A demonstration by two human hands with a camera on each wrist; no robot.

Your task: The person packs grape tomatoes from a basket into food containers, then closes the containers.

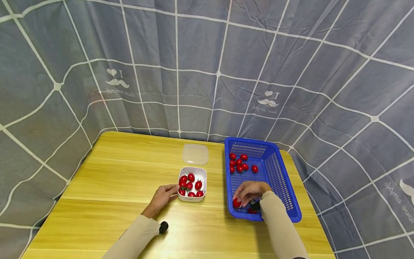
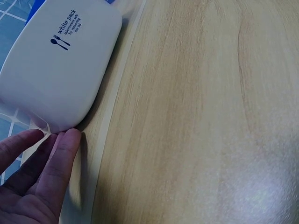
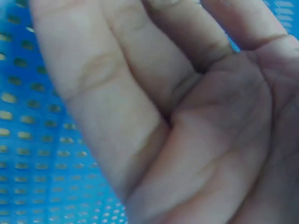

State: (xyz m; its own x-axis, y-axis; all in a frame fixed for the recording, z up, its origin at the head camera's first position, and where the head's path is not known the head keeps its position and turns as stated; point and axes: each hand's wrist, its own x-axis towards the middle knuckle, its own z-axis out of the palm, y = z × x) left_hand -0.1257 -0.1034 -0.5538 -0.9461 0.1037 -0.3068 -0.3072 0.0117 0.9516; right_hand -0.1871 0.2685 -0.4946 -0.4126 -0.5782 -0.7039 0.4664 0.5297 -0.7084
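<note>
Inside the near end of a blue basket (image 1: 292, 207), my right hand (image 1: 251, 190) pinches a red cherry tomato (image 1: 237, 203) with its fingertips. Beneath that hand lies another tomato (image 1: 252, 210), partly covered. The right wrist view is filled by the palm and fingers, and the held tomato is hidden there. My left hand (image 1: 164, 197) touches the left side of a small white container (image 1: 201, 173) with nearly straight fingers. In the left wrist view its fingertips (image 2: 71, 135) meet the lower corner of the container (image 2: 60, 79). Several tomatoes (image 1: 189, 186) with green stems sit in the container.
A translucent lid (image 1: 195, 154) lies on the wooden table (image 1: 136, 165) behind the container. More tomatoes (image 1: 239, 162) are gathered at the basket's far left, with a single one (image 1: 254, 168) apart. A grey curtain (image 1: 155, 82) with white lines surrounds the table's back and sides.
</note>
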